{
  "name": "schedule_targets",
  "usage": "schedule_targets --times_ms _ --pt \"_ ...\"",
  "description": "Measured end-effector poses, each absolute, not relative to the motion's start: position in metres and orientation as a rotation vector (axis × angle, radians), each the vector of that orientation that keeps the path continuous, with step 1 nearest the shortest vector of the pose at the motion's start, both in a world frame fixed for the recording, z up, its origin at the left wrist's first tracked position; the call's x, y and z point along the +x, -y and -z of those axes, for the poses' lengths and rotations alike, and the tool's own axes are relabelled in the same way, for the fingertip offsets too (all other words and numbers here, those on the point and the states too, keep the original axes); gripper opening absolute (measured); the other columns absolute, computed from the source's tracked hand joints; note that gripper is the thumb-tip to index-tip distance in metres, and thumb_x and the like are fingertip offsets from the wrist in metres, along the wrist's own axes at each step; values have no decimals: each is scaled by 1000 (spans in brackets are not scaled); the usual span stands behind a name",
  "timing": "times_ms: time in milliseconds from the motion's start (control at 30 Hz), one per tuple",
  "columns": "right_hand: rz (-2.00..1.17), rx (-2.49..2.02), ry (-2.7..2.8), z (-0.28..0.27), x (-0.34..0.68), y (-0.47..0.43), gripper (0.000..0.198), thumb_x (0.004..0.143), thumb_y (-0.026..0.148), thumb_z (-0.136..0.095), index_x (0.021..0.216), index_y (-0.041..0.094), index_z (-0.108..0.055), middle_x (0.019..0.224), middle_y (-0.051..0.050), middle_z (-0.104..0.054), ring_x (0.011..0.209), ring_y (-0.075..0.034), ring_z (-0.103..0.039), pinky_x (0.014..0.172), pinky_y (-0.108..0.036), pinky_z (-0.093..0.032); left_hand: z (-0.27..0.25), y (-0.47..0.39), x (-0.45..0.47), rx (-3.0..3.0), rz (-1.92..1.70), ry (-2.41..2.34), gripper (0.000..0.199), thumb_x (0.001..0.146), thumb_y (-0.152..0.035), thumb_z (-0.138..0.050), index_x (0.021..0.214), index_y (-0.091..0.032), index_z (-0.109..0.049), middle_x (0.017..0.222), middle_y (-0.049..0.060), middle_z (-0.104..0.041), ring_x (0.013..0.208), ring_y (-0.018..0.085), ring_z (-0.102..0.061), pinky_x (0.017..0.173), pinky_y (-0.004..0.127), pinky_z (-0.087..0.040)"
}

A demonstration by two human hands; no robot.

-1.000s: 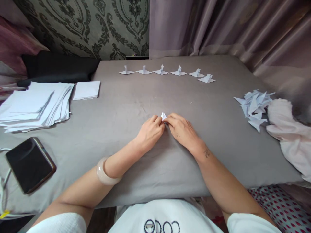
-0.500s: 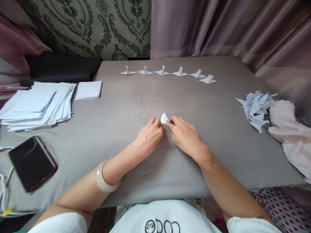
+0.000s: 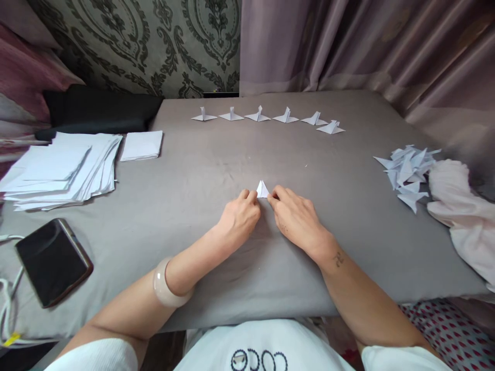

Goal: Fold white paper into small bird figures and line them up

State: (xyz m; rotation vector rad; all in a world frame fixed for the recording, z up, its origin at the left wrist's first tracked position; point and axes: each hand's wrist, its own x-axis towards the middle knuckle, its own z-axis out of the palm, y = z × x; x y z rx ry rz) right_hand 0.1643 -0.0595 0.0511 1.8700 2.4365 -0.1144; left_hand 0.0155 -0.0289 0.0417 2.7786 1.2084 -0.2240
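The folded paper triangle (image 3: 262,190) lies on the bench (image 3: 201,180), well in from the near edge, its peak toward the far edge. Your left hand (image 3: 240,215) pinches its left corner and your right hand (image 3: 296,219) its right one (the undersides are hidden), presumably so neither half shifts. Six paper birds (image 3: 258,116) line the far edge, probably to leave you working room; a bird pile (image 3: 410,167) by the right edge and a paper stack (image 3: 77,170) by the left edge seem kept at the sides for the same reason.
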Motion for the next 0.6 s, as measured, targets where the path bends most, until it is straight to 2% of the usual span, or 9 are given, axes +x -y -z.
schedule_targets --times_ms 100,167,233,333,433,600 --pt "146 1896 -2469 -48 167 58 34 93 9 -32 99 17 -64 105 -8 -61 92 -19 -56 62 -30 -33 -33 25 12 2744 67 -1250 22 84 -6 -42 85 -12 -64 99 13 -61 90 24 -56 62 30 -48" --pt "217 1983 -2478 -44 171 55 32 93 11 -35 97 19 -65 106 -7 -62 93 -18 -58 61 -30 -32 -25 20 9 2683 -162 -1269 24 87 -9 -40 86 -13 -64 95 11 -62 88 23 -57 64 30 -47" --pt "314 2111 -2479 -38 175 50 30 91 13 -38 99 22 -65 107 -5 -63 92 -18 -59 62 -29 -33 -16 14 5 2527 -443 -1299 24 84 -7 -42 88 -15 -65 92 8 -63 83 19 -58 67 28 -47" --pt "436 2271 -2498 -31 181 43 28 87 14 -42 101 23 -64 103 -3 -66 86 -17 -61 67 -29 -37 -7 7 1 2285 -720 -1328 25 79 -4 -43 86 -16 -65 84 5 -64 68 13 -56 63 25 -44" --pt "530 2407 -2488 -27 184 38 27 85 14 -44 101 23 -63 99 -2 -69 84 -18 -62 69 -29 -39 -5 4 1 2165 -814 -1339 25 75 -4 -46 87 -15 -65 78 3 -63 64 12 -55 63 24 -44" --pt "655 2419 -2530 -31 184 39 28 83 14 -44 96 26 -66 94 0 -70 76 -15 -61 68 -27 -41 -8 5 3 2112 -860 -1238 31 77 -3 -44 93 -16 -67 84 4 -65 62 10 -54 62 22 -44"
